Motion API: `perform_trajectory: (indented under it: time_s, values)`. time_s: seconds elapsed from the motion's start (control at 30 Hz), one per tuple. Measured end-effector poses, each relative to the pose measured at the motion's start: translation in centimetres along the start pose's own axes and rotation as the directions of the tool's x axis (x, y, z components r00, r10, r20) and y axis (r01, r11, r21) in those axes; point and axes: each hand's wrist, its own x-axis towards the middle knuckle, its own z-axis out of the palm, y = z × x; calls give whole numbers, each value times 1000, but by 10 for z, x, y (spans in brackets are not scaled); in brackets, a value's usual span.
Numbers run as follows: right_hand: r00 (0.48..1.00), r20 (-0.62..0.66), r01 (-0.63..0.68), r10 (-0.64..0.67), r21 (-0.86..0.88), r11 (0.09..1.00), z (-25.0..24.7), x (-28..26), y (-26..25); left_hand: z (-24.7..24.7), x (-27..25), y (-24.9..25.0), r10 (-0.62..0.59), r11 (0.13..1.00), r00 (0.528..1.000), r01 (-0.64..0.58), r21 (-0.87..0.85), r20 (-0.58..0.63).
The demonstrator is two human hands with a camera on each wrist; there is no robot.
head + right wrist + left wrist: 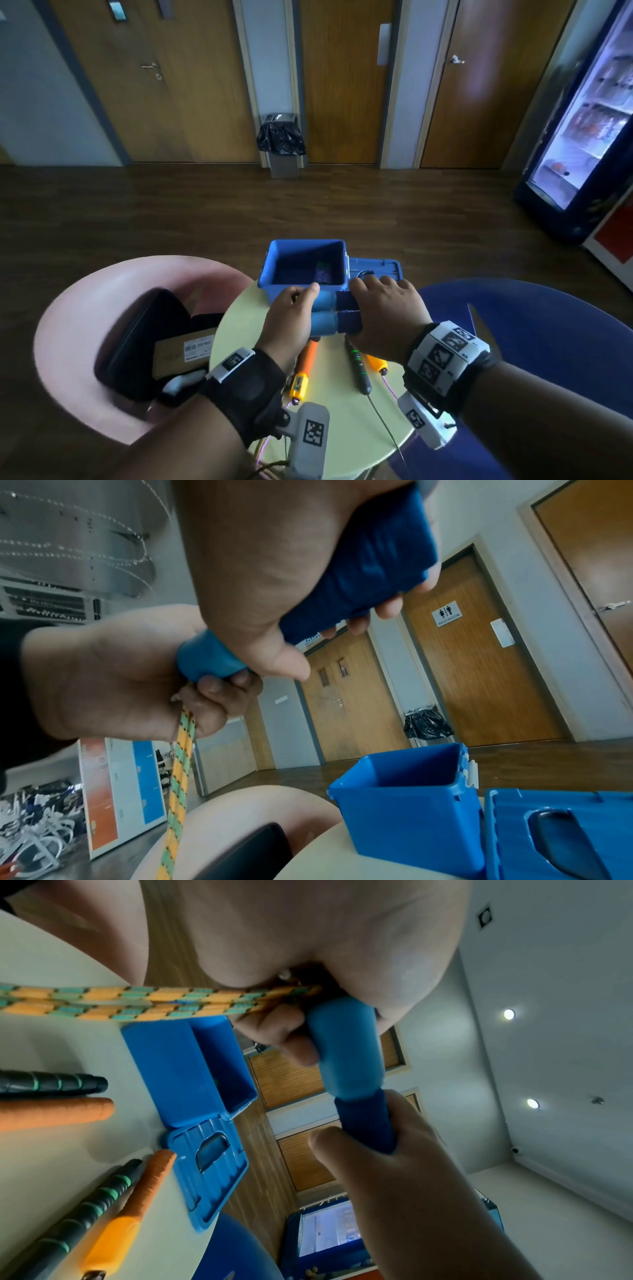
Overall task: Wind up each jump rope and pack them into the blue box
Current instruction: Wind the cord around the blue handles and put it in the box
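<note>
Blue foam: in the head view the two blue handles (334, 313) sit side by side, left hand (291, 317) clenched round the lighter blue ends, right hand (387, 308) wrapped over the darker, cloth-looking grips. My guess is they're bundled like that so the rope winds as one tidy pack.
Blue box: the blue box (270, 270) sits just past the knuckles, open, hard shiny plastic with squared walls; something dark lies on its floor, can't tell what. Its lid (390, 265) lies flat just beyond the right hand's fingers.
Near the wrists: orange handles (306, 359) and a black handle with green rings (358, 370) lie on the pale round table (239, 318), thin cords trailing toward the person. Probably the ropes not yet wound.

Left wrist view, grip: the left hand (274, 1031) curls tight around a smooth, rounded light-blue handle end, and the right hand's thumb (346, 1153) pins the dark wrapped part below it.
Rope: a woven orange-and-teal rope (137, 1000) runs out of the fist in doubled strands, braided and slightly fuzzy. Held taut like that, it likely won't slip loose.
Plastic: the lid (209, 1172) is ribbed, with a recessed carry handle.

Right wrist view, grip: the right hand (267, 569) grasps the wrinkled dark blue wrap from above; the left hand (113, 680) below squeezes the rubbery end plus the rope (178, 791), which hangs straight down.
Box again: the blue box (407, 821) stands open below the hands, so a short drop looks like all that's needed once winding's done.
</note>
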Motion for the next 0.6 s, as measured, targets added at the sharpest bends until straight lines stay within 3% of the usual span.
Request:
perform_trajectory:
  time_s: [0.2,0.6]
  values:
    - [1000,-19,18,-18,19,1000,-2,12,5,1,9,6,27,999,999,-27,28,-21]
    - [1000,16,-7,5,112,994,-3,16,22,14,23,21,0,993,994,-13,120,107]
